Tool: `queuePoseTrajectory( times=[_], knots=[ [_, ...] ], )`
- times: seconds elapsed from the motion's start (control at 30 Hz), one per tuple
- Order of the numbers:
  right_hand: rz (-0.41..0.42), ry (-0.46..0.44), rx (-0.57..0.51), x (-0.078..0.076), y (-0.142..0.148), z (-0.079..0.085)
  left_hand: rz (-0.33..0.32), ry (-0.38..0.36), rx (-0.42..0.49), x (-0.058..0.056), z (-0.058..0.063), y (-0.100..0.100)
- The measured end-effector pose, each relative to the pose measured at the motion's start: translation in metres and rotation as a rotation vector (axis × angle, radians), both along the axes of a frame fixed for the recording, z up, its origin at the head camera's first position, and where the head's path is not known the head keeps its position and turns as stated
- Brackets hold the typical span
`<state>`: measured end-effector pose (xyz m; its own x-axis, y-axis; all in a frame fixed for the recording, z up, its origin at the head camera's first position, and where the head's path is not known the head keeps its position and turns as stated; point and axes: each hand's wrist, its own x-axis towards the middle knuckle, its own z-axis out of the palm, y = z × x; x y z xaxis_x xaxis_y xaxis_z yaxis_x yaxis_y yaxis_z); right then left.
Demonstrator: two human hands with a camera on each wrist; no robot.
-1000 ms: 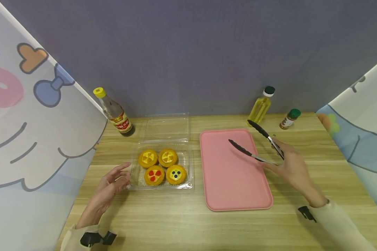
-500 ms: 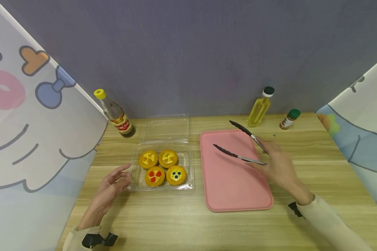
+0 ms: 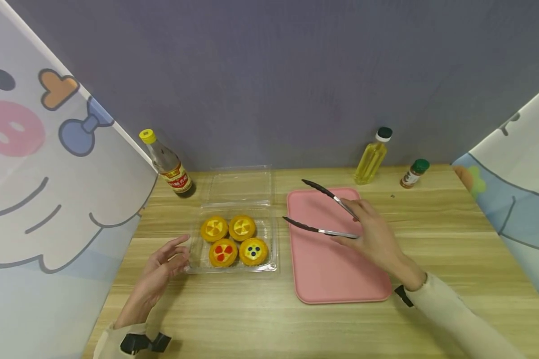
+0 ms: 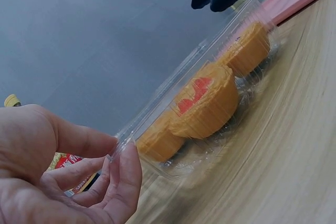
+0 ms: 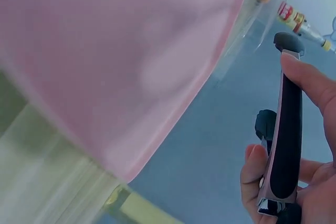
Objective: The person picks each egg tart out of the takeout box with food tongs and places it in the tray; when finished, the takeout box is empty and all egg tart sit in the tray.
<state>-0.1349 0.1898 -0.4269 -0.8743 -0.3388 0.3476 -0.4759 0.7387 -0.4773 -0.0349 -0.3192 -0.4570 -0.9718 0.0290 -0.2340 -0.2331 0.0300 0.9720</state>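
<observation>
My left hand (image 3: pixel 159 271) pinches the left rim of a clear plastic box (image 3: pixel 269 267) between thumb and fingers, as the left wrist view shows. Inside the box sit several egg tarts: two with yellow-orange wedges on top, one tart with red pieces (image 3: pixel 222 253) and one with dark blue dots (image 3: pixel 253 251). Its lid (image 3: pixel 240 187) lies folded back behind it. In my right hand (image 3: pixel 377 242) is a pair of tongs (image 3: pixel 325 232) with black tips, held above a pink tray (image 3: pixel 341 279). The tong arms are spread, tips pointing left toward the box, with nothing between them.
A sauce bottle with a yellow cap (image 3: pixel 172 169) stands at the back left. An oil bottle (image 3: pixel 372 159) and a small green-capped jar (image 3: pixel 414 174) stand at the back right. A grey wall (image 3: pixel 269 85) rises behind the wooden table (image 3: pixel 233 319).
My right hand has carried the spread tongs leftward over the pink tray, bringing their tips closer to the box. My left hand has stayed at the box's rim.
</observation>
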Motion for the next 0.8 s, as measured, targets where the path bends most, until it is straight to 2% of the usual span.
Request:
queuePoseTrajectory(
  times=[0.37,0.63,0.8],
  knots=[
    [0.082,-0.029,-0.039,-0.001,-0.035,0.004,0.009,-0.006,-0.016,0.001,-0.002,0.001],
    [0.137,-0.061,-0.005,-0.002,-0.058,0.006,0.014,0.004,-0.009,0.001,-0.003,0.002],
    [0.198,-0.050,0.070,-0.004,-0.074,0.008,0.027,-0.003,-0.018,0.001,-0.002,0.002]
  ],
)
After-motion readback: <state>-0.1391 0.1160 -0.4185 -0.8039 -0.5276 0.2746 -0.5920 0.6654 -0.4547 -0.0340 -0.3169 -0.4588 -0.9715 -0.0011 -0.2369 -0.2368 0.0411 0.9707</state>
